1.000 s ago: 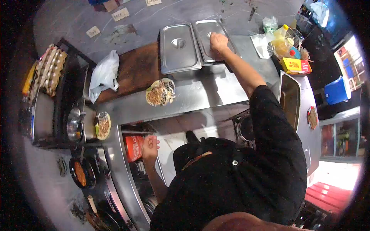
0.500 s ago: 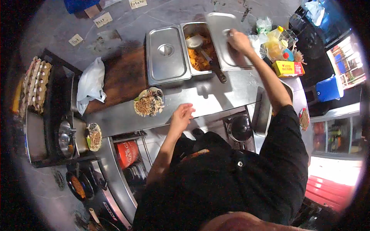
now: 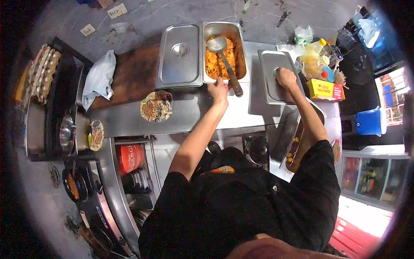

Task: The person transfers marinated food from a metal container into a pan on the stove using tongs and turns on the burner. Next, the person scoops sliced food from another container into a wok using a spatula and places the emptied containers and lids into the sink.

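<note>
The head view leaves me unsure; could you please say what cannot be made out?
Head view: whatever is under the left lid, which hides it.
Head view: some food, under the ladle.
Head view: part of the right lid, under the right hand.
Head view: the brown card, cut off by the top edge.

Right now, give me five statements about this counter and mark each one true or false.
1. The right hand grips the handle of the right lid. True.
2. The left hand is on the handle of the left lid. False: it is at the near edge of the open pan.
3. The bowl of the ladle is inside the open pan. True.
4. The wax paper box is all blue. False: it is yellow and red.
5. The left lid lies to the left of the open pan. True.
</note>
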Demonstrator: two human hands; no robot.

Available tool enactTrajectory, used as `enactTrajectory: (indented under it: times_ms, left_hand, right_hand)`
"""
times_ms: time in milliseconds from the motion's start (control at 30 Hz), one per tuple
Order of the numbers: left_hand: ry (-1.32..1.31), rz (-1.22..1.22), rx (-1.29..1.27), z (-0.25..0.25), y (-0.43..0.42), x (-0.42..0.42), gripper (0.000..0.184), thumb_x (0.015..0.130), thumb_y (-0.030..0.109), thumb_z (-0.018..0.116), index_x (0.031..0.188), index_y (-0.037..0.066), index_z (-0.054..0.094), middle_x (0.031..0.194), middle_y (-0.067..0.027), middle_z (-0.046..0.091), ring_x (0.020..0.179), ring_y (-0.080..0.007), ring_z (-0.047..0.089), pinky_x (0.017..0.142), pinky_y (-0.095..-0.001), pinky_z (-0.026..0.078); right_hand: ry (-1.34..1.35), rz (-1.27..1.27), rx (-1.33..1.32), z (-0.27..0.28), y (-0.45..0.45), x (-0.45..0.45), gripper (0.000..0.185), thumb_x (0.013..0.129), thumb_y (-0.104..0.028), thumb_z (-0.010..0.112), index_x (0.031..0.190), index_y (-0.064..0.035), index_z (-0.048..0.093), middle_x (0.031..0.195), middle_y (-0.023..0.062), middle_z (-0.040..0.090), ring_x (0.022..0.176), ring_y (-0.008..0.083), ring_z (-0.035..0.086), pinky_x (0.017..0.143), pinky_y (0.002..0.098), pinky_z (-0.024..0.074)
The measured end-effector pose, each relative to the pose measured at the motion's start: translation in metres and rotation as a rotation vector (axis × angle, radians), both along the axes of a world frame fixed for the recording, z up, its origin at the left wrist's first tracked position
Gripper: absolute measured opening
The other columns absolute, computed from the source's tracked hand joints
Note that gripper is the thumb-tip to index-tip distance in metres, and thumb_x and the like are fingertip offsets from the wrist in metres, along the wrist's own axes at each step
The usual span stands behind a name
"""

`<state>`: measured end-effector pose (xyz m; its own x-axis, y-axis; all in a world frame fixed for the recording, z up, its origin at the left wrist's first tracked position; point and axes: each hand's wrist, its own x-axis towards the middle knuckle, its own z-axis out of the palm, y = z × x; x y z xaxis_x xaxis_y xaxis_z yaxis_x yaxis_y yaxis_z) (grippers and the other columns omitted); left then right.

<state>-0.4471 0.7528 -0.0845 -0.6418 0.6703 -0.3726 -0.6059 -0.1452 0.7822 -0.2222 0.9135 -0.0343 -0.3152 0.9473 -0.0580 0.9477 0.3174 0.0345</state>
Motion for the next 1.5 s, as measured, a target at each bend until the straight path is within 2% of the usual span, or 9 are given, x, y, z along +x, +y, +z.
enactTrajectory:
  times_ms: [367,633,700,833,1000,1167,1300,1400,1500]
  left_hand:
    - [0.013,0.045,0.033,0.029,-0.107,0.04,0.017,0.086,0.008,0.052,0.102,0.004,0.05,0.082,0.0002,0.054,0.064,-0.0076,0.051,0.05,-0.0231,0.039]
    - [0.05,0.034,-0.122,0.045,-0.195,0.015,0.02,0.086,0.016,0.052,0.098,0.001,0.058,0.081,-0.0044,0.06,0.065,-0.0121,0.058,0.051,-0.0256,0.046]
    - [0.677,-0.032,-0.404,0.038,-0.213,-0.005,0.022,0.085,0.02,0.054,0.093,0.0,0.06,0.077,-0.0064,0.06,0.066,-0.0145,0.058,0.056,-0.0292,0.047]
    - [0.53,0.094,-0.261,0.078,-0.235,-0.013,0.026,0.076,0.014,0.059,0.096,-0.003,0.061,0.089,-0.0083,0.064,0.077,-0.013,0.059,0.067,-0.027,0.048]
    - [1.045,0.151,-0.093,0.048,-0.268,-0.037,0.032,0.074,0.003,0.057,0.104,-0.006,0.058,0.092,-0.0082,0.063,0.078,-0.0166,0.061,0.072,-0.0285,0.049]
    - [0.273,0.233,0.008,0.041,-0.294,-0.041,0.035,0.07,-0.001,0.054,0.104,-0.007,0.057,0.095,-0.008,0.063,0.083,-0.0151,0.06,0.076,-0.0286,0.047]
    - [0.416,0.316,-0.284,0.043,-0.301,-0.039,0.039,0.069,-0.005,0.049,0.107,-0.004,0.057,0.098,-0.008,0.063,0.087,-0.0149,0.059,0.078,-0.029,0.047]
    - [0.197,0.378,-0.169,0.032,-0.306,-0.033,0.029,0.071,-0.007,0.053,0.098,0.001,0.062,0.088,-0.0037,0.064,0.074,-0.0114,0.061,0.064,-0.0265,0.05]
    - [0.323,0.403,-0.404,0.047,-0.307,-0.029,0.022,0.07,0.002,0.063,0.092,0.002,0.065,0.085,-0.0037,0.065,0.074,-0.012,0.061,0.065,-0.0277,0.05]
  right_hand:
    - [0.186,0.015,0.001,-0.009,0.044,0.018,0.034,0.079,-0.026,0.055,0.106,-0.0072,0.061,0.09,0.0233,0.063,0.09,0.0373,0.06,0.078,0.0451,0.0472]
    - [0.131,0.155,-0.033,-0.069,0.057,-0.003,0.042,0.08,-0.027,0.053,0.119,-0.0108,0.051,0.093,0.0224,0.063,0.089,0.0379,0.06,0.078,0.0458,0.0482]
    - [0.094,0.169,-0.062,-0.073,0.046,-0.012,0.041,0.081,-0.026,0.051,0.12,-0.0124,0.048,0.096,0.0226,0.062,0.089,0.0395,0.06,0.077,0.0475,0.0481]
    - [0.132,0.191,-0.074,-0.09,0.029,-0.032,0.043,0.082,-0.025,0.052,0.123,-0.0148,0.044,0.096,0.0229,0.062,0.089,0.0404,0.06,0.077,0.0491,0.047]
    - [0.161,0.311,-0.058,-0.115,0.041,-0.037,0.042,0.084,-0.027,0.05,0.122,-0.0108,0.045,0.096,0.0234,0.062,0.09,0.0409,0.059,0.078,0.0485,0.0455]
    - [0.103,0.251,-0.127,-0.115,0.045,-0.04,0.049,0.085,-0.035,0.05,0.127,-0.0116,0.044,0.103,0.0248,0.06,0.096,0.04,0.057,0.082,0.0475,0.0445]
    - [0.163,0.312,0.045,-0.093,0.033,-0.052,0.046,0.091,-0.045,0.041,0.121,-0.0121,0.051,0.099,0.0226,0.061,0.092,0.0387,0.06,0.077,0.0455,0.047]
    - [0.653,0.185,-0.774,-0.014,-0.04,-0.083,0.062,0.088,-0.058,0.041,0.105,-0.0027,0.062,0.084,0.0004,0.059,0.073,0.015,0.056,0.057,0.0298,0.0425]
    - [0.62,0.324,-0.916,-0.023,-0.08,-0.092,0.068,0.085,-0.058,0.046,0.124,-0.0024,0.051,0.103,0.0096,0.06,0.099,0.0194,0.054,0.075,0.0294,0.0433]
